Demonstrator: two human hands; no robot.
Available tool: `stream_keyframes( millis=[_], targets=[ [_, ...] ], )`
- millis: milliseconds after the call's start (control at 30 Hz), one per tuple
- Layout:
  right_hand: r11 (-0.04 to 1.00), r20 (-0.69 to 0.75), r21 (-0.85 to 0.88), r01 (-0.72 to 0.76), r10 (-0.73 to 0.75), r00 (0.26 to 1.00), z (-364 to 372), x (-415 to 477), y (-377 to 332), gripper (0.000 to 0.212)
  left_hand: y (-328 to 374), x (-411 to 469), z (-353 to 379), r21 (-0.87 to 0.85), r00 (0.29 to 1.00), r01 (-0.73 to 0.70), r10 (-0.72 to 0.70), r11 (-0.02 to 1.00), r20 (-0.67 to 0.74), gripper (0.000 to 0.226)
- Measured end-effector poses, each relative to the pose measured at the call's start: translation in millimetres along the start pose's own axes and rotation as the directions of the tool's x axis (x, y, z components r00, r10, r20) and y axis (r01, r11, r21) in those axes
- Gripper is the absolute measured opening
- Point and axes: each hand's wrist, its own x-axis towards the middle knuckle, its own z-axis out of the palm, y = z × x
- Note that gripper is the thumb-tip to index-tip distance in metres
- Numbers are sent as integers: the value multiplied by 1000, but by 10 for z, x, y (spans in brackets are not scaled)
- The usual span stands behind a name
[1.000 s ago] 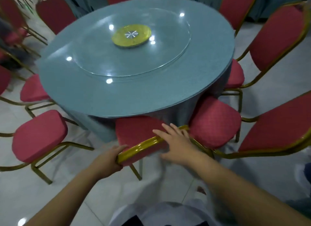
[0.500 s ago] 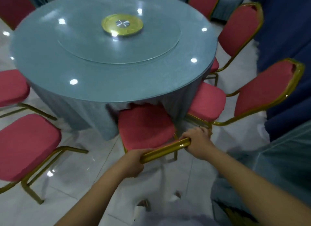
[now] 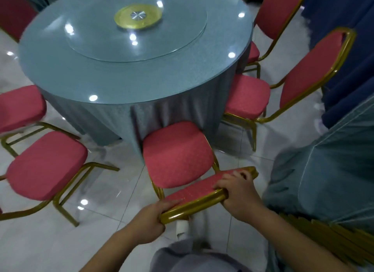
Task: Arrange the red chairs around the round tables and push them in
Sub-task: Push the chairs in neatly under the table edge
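Note:
A red chair (image 3: 178, 154) with a gold frame stands right in front of me, its seat's front edge at the grey cloth of the round table (image 3: 125, 75). My left hand (image 3: 149, 221) grips the left end of the chair's gold top rail. My right hand (image 3: 238, 192) grips the rail's right part, fingers curled over the red backrest. More red chairs ring the table: two at the left (image 3: 44, 166) (image 3: 18, 107), two at the right (image 3: 249, 97) (image 3: 273, 14). The held chair's seat is fully outside the tabletop's edge.
A glass turntable (image 3: 113, 38) with a gold hub lies on the table. Another table's grey cloth (image 3: 323, 180) hangs close at my right, over stacked gold frames (image 3: 332, 243). A dark blue drape (image 3: 348, 55) stands at the far right. The floor is glossy white tile.
The chair has come back from the table; its seat, earlier under the tabletop, now lies fully outside. My right hand went from resting flat on the rail to gripping it.

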Motion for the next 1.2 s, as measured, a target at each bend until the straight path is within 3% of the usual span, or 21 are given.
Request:
stream_keyframes(
  millis=[133, 300, 400, 467, 667, 767, 1000, 1200],
  targets=[
    [998, 10, -24, -50, 50, 999, 121, -508, 171, 25, 161, -149, 336, 10, 999, -14, 14, 1000, 40, 88],
    [995, -97, 21, -100, 102, 990, 272, -1029, 256, 26, 238, -183, 556, 108, 997, -21, 13, 994, 74, 81],
    [995, -123, 33, -89, 92, 988, 240, -1081, 303, 35, 311, -147, 602, 128, 1000, -31, 30, 991, 7, 78],
    [997, -113, -6, -78, 77, 991, 146, -985, 350, 33, 356, -71, 621, 139, 999, -20, 25, 990, -31, 77],
    [989, 116, -133, -58, 73, 991, -314, -571, 742, 43, 703, 271, 686, 78, 994, -23, 30, 997, -101, 69],
    [992, 109, -116, -57, 69, 992, -632, -246, 1046, 47, 973, 632, 719, 46, 990, -7, 13, 999, -141, 76],
    [961, 51, -229, -158, 174, 983, -1113, 393, 1499, 26, 1428, 1325, 597, -27, 984, -8, 3, 1000, -178, 77],
    [959, 0, -188, -212, 216, 976, -1257, 722, 1514, 35, 1477, 1613, 422, -22, 981, 11, -15, 1000, -194, 67]
  ],
)
